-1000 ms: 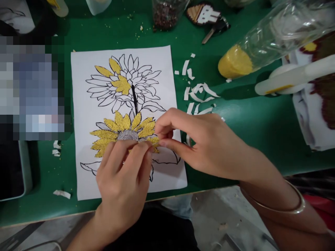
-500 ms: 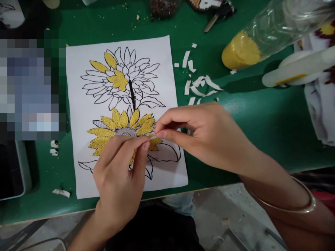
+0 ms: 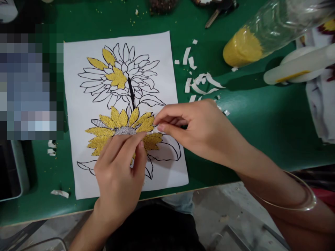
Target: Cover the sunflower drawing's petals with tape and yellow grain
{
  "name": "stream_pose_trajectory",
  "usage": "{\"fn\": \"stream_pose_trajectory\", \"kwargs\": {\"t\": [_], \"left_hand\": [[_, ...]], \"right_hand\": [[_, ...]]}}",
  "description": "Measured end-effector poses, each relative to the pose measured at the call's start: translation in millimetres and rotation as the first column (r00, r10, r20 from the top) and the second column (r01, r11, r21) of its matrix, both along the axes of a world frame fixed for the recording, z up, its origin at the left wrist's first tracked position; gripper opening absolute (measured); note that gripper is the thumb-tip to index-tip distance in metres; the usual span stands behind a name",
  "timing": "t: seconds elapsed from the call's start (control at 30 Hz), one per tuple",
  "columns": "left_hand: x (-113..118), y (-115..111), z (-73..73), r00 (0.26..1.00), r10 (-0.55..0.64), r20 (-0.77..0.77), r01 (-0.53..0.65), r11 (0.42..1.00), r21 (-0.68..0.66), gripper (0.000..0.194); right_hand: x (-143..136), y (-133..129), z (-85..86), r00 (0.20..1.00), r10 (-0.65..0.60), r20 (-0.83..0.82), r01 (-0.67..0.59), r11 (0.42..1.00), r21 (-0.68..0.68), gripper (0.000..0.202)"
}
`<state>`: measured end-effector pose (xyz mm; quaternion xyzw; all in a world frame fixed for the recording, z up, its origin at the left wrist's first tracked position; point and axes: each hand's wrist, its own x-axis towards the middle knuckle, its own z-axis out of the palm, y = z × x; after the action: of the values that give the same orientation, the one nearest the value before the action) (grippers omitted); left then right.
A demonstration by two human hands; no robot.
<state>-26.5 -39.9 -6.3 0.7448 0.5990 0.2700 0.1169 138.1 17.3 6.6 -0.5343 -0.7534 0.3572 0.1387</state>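
A white sheet (image 3: 167,83) printed with two outlined flowers lies in front of me. Its lower flower (image 3: 117,116) has a silver-grey centre and petals covered in yellow grains; only a few petals of the upper flower (image 3: 116,78) are yellow. My left hand (image 3: 121,169) rests over the lower flower, fingers curled and thumb close to the index fingertip; whatever they hold is too small to make out. At the flower's right edge, my right hand (image 3: 199,129) pinches thumb and index together over something tiny. Both hands hide part of the lower flower and its leaves.
White paper scraps (image 3: 201,83) lie right of the sheet. A clear bottle with yellow grains (image 3: 243,47) and a whitish tube (image 3: 293,71) are at the upper right. A key (image 3: 212,18) lies at the top. A dark tray-like object (image 3: 13,170) is at the left, beside a blurred-out area.
My left fingertips have drawn slightly left and up, away from the right ones, so the gap between my hands is wider. The view has shifted slightly.
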Motion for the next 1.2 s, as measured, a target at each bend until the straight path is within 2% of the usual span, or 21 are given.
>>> {"fn": "stream_pose_trajectory", "kwargs": {"t": [0.27, 0.93, 1.2], "left_hand": [[-1.7, 0.1, -5.3, 0.998, -0.057, -0.019, 0.058, 0.997, 0.047, 0.019], [0.2, 1.8, -7.9, 0.988, -0.119, -0.103, 0.126, 0.990, 0.061, 0.018], [1.0, 1.8, -7.5, 0.980, -0.125, -0.156, 0.135, 0.990, 0.049, 0.018]], "right_hand": [[-2.6, -0.7, -0.2, 0.997, -0.060, -0.047, 0.058, 0.998, -0.030, 0.007], [-3.6, -1.6, -1.0, 0.999, -0.040, 0.007, 0.040, 0.999, 0.003, 0.009], [-4.4, -3.9, -1.0, 0.998, -0.004, 0.069, -0.001, 0.998, 0.069, 0.008]]}}
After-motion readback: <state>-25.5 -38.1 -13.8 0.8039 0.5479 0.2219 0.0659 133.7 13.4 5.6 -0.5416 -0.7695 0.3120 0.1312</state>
